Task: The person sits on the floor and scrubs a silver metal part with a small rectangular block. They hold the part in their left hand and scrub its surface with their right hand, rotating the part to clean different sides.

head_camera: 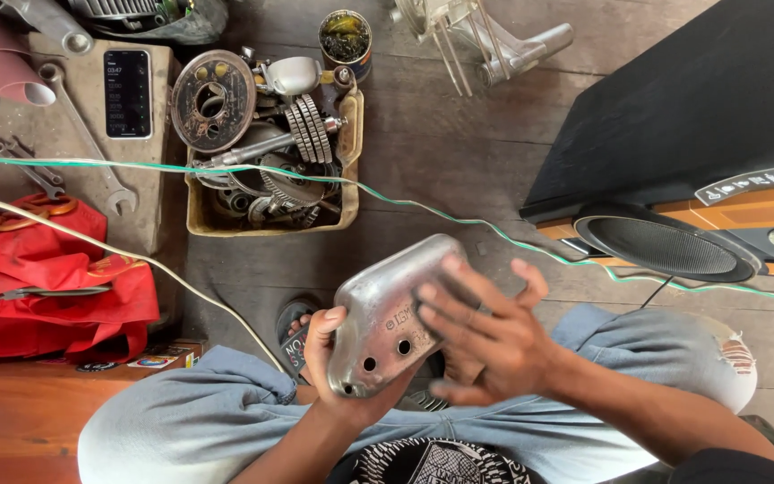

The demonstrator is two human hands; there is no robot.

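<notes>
— Centre of view? Polished aluminium engine cover, three bolt holes along lower edge, held above lap.

— Grip? Left hand closed round lower end, thumb on front face. Right hand open, fingers spread, fingertips laid flat on cover's right side; nothing grasped.

— Around it? Cardboard tray of gears and clutch parts on plank floor just beyond. Green wire running between. Phone and open-end wrench far left, red cloth below them. Black speaker cabinet at right.
</notes>
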